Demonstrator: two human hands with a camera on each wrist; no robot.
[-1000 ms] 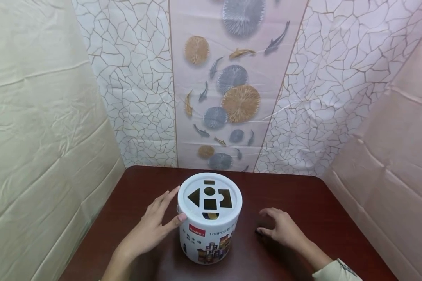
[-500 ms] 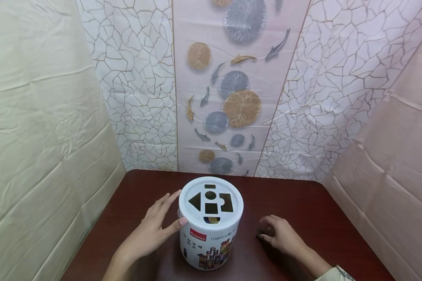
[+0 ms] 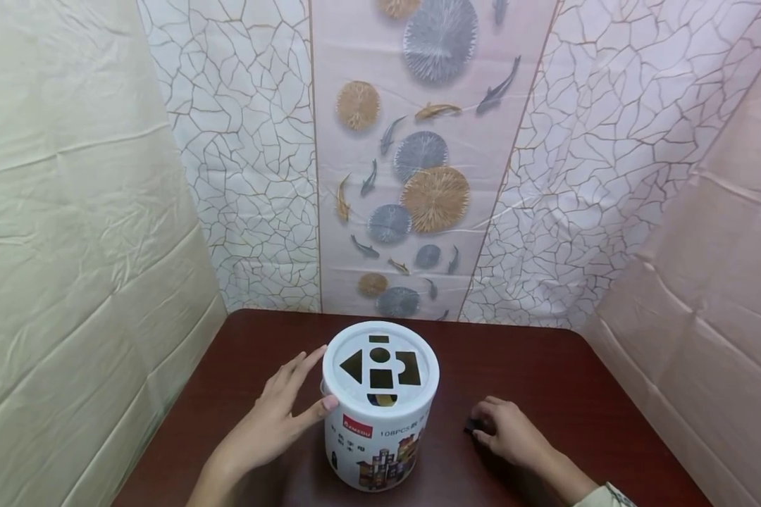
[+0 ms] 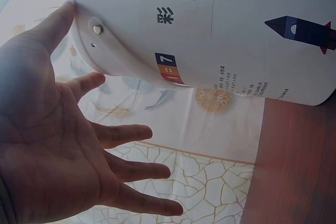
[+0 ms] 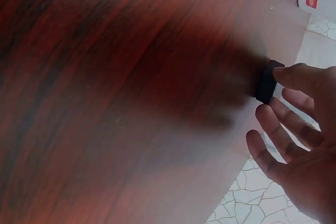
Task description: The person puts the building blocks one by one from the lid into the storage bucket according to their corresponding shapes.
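A white toy-block bucket (image 3: pixel 380 451) with a handle stands upright on the table. Its lid (image 3: pixel 349 394) has cut-out holes, among them a triangle, a circle and a square; something yellow and dark shows through the front one. My left hand (image 3: pixel 273 422) is at the bucket's left side, fingers spread and straight, with thumb and index fingertip right at the lid's rim. To the right of the bucket, my right hand (image 3: pixel 510 433) pinches a small black block (image 5: pixel 267 82) between thumb and fingers, close over the table. In the head view the hand partly hides that block.
The dark red-brown table (image 3: pixel 482 359) has rounded far corners. Behind it hangs a patterned cloth (image 3: pixel 393 246) with fish and round motifs. Beige cloth walls (image 3: pixel 101 317) close in both sides.
My right hand has come slightly nearer to me and its fingers have drawn in around the black block. The left hand and the bucket keep their places while the head view tilts up slightly.
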